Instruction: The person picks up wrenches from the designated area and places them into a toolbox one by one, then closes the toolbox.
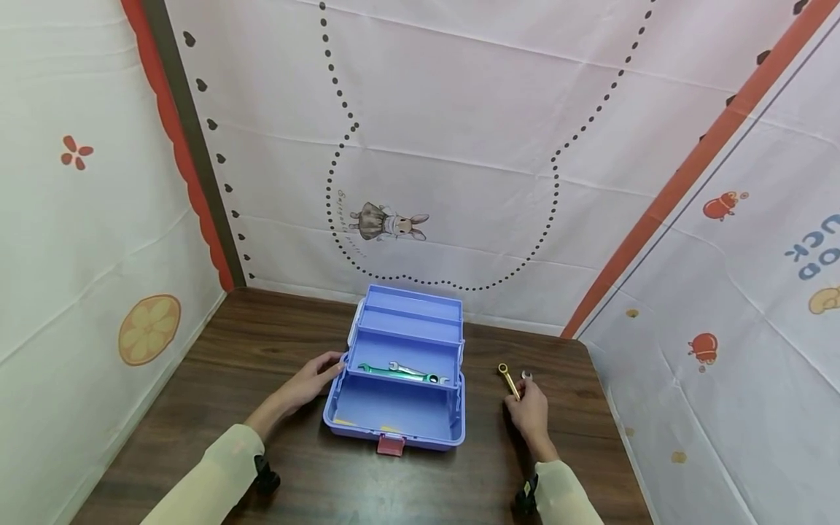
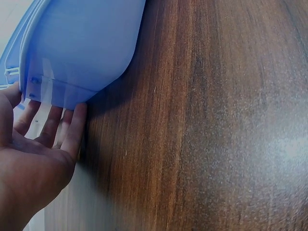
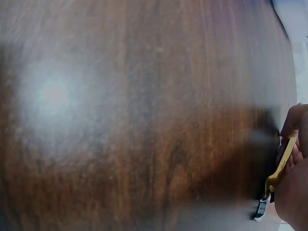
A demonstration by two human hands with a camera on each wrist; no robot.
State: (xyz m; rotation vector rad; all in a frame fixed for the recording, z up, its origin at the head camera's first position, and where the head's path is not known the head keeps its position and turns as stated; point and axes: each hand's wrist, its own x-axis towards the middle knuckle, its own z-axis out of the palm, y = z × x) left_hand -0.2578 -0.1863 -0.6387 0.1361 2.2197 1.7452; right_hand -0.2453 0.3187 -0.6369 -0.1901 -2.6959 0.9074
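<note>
A blue toolbox (image 1: pixel 395 408) stands with its lid and trays raised. Green and silver wrenches (image 1: pixel 402 373) lie in its lower tray. At the box's left side is my left hand (image 1: pixel 307 383); in the left wrist view its fairly straight fingers (image 2: pixel 77 126) touch the outer wall and the thumb meets the rim. Right of the box, my right hand (image 1: pixel 530 412) grips a gold wrench (image 1: pixel 508 381), ring end pointing forward. The open end of a silver wrench (image 1: pixel 527 375) sticks out beside it, from the same hand. My fingers hide the wrenches' middles.
The dark wooden table (image 1: pixel 315 481) meets fabric-covered walls at the back (image 1: pixel 459 219), left and right. A pink latch (image 1: pixel 390 445) hangs at the box's front. Small yellow pieces (image 1: pixel 344 422) show inside the box's front edge.
</note>
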